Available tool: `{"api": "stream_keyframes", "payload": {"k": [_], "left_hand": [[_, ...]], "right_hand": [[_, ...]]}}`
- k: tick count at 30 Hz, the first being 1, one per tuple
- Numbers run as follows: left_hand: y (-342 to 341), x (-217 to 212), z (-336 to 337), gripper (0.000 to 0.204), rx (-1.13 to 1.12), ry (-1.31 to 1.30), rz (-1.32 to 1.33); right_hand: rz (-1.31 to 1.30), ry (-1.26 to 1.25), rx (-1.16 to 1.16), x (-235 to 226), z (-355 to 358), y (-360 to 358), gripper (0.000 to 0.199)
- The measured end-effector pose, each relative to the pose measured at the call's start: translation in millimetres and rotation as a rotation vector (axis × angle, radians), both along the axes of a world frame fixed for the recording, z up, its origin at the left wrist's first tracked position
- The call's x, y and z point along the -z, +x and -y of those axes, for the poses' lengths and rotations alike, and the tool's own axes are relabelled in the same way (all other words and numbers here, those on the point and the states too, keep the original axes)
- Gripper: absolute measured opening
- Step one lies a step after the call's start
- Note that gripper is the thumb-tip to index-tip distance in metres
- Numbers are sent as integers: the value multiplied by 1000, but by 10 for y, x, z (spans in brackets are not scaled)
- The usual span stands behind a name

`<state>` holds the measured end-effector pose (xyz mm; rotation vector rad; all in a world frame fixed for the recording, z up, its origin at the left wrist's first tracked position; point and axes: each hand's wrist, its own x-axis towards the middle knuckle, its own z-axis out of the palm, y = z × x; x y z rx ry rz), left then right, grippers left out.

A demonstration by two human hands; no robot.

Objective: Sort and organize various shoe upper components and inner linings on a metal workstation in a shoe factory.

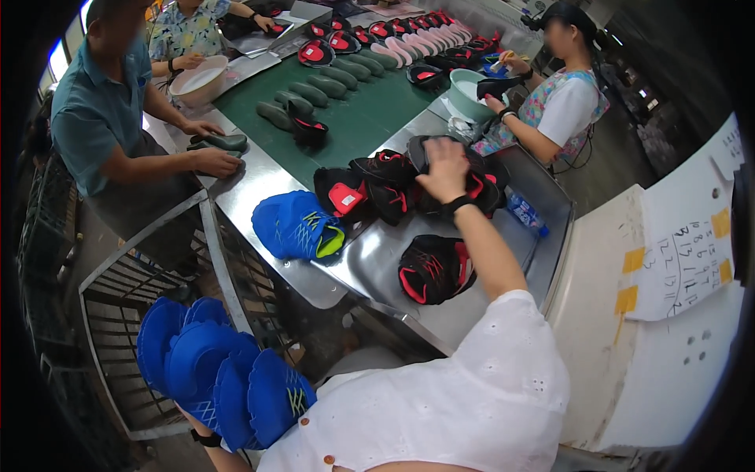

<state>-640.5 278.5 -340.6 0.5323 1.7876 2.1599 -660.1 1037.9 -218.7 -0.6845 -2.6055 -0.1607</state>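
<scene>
Right hand [445,169] is spread flat on the black-and-red shoe uppers [393,185] piled on the steel table [503,244]; left hand [206,434], barely visible, hugs a stack of blue uppers [220,374]. Better pinch just 1 upper by its edge, not the whole clump.

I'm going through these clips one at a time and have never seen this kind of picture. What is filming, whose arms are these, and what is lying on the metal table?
The camera sits on a person's head and looks down through a fisheye lens, so straight edges bend. That person wears a white eyelet blouse. Their right hand reaches forward onto a pile of black shoe uppers with red lining on the shiny steel table. Their left hand is hidden behind a stack of bright blue shoe uppers held low at the left; only a wrist shows. Another blue upper with yellow-green trim and one more black and red upper lie on the table. Other workers sit around a green belt carrying grey-green soles.
</scene>
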Motion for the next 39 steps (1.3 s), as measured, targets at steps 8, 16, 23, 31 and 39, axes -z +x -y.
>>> {"api": "stream_keyframes", "payload": {"k": [8, 16, 23, 31, 39], "left_hand": [[-140, -213, -466, 32, 33, 15, 30], [-287, -404, -758, 32, 102, -44, 45], [-252, -272, -398, 32, 148, -59, 38], [-344, -353, -726, 33, 233, -37, 61], [-369, -299, -499, 33, 268, -36, 78]], "right_hand": [[-180, -356, 75, 793, -820, 783, 94], [54, -410, 342, 706, -249, -129, 54], [135, -443, 187, 1031, -378, 190, 52], [264, -604, -78, 758, -589, 642, 41], [640, -768, -82, 564, -602, 1210, 72]]}}
